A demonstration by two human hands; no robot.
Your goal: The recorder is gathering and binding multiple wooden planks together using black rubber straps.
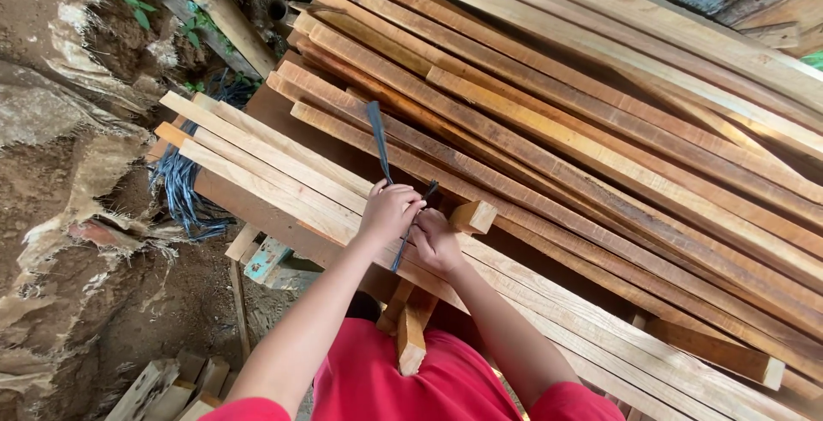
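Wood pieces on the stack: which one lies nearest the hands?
The short pale block, its cut end beside the right hand. Every other piece is a long slat running across the stack.

Dark blue strap (378, 138), pulled taut upward over pale wooden slats (283, 181).

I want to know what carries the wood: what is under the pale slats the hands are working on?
Under the pale slats a darker wide board shows, with wooden supports and dirt ground below. Both hands, left hand and right hand, and the red shirt cover the rest.

Dark blue strap (378, 138), pale tan slats (274, 172), red shirt (386, 387).
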